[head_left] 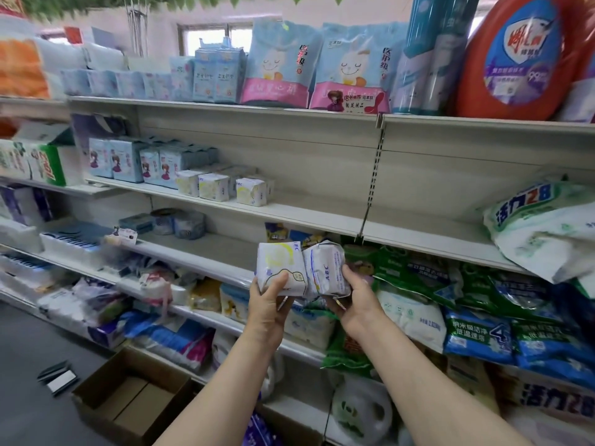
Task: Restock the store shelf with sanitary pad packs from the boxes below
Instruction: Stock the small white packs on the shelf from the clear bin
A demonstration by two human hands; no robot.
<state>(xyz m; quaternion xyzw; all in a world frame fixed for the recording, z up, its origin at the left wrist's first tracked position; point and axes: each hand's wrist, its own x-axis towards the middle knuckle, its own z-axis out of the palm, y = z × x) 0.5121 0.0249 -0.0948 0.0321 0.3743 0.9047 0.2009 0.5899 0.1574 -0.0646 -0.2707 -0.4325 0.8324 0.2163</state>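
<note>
Head view: a person is standing at a store shelf unit, both bare forearms reaching forward and up.
Left hand (269, 302): is gripping a white sanitary pad pack with a yellow crescent print (279, 267), thumb curled over its lower front, fingers behind.
Right hand (355, 299): is holding a second white pad pack marked ABC (325, 272) from below, thumb pressing against its right edge.
Packs: are touching side by side, raised in front of the third shelf edge, below the middle shelf (322, 217).
Middle shelf: is carrying three matching small white packs (222, 186) at its left, beside blue packs with a cartoon girl (128, 162).
Cardboard box (128, 394): is sitting open on the floor, near left.
Right side: green and blue detergent bags (483, 313) are lying stacked.
Top shelf: an orange detergent bottle (518, 56) is standing far right.
</note>
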